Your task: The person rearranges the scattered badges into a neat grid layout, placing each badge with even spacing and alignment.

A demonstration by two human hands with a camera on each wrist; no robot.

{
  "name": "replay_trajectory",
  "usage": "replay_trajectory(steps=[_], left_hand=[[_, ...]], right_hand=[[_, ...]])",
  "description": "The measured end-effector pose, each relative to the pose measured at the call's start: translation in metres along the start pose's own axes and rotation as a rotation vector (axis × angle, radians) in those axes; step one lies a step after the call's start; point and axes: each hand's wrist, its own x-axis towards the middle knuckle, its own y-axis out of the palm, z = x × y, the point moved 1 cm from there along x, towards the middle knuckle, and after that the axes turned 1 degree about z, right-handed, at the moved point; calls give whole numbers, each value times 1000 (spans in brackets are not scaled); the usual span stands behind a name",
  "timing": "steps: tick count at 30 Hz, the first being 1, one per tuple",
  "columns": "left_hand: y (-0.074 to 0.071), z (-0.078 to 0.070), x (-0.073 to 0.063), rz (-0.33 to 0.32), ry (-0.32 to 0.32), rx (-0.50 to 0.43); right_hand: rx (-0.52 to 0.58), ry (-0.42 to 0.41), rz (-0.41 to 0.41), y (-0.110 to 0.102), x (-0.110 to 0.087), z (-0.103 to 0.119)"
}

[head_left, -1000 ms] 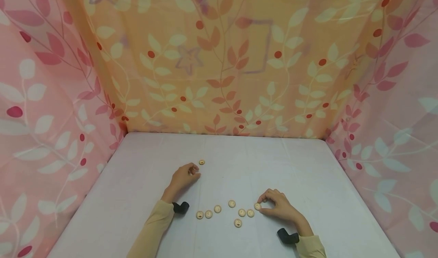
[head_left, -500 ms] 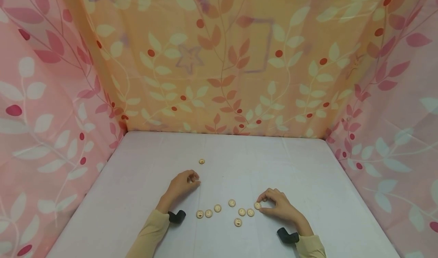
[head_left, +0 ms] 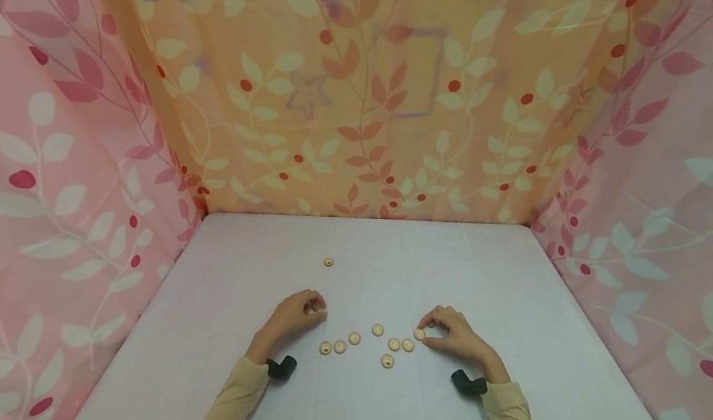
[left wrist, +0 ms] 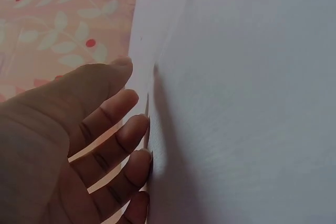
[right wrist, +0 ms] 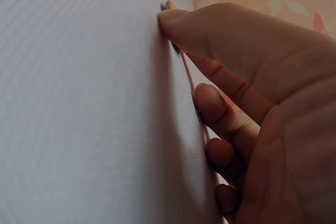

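Note:
Between thumb and forefinger, my right hand [head_left: 455, 334] pinches a small round wooden disc [head_left: 419, 334] at the table surface. In the right wrist view, the thumb [right wrist: 184, 24] covers most of that disc. To its left lie more wooden discs with dark engraved marks, among them a pair [head_left: 401, 344] side by side, one lower disc [head_left: 387, 361] and one higher disc [head_left: 377, 330]. Farther left, a short row of discs [head_left: 340, 346] lies just below and right of my left hand [head_left: 295, 313]. That hand is loosely bent, low over the table, and holds nothing.
A lone disc [head_left: 328, 262] lies farther back on the white-covered table [head_left: 445, 265]. Leaf-patterned cloth [head_left: 356, 98] hangs behind the table and on both sides. A black wrist mount [head_left: 282, 368] sits below the left wrist, another black mount [head_left: 469, 383] by the right.
My left hand has drawn back toward me from near the lone far disc, leaving that disc in place. The right hand and its pinched disc have stayed still.

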Motion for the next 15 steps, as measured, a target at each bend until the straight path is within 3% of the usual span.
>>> replay_trajectory(steps=[15], left_hand=[[6,-13,-22,102,75,36]], right_hand=[[1,-8,-11,0,0,1]])
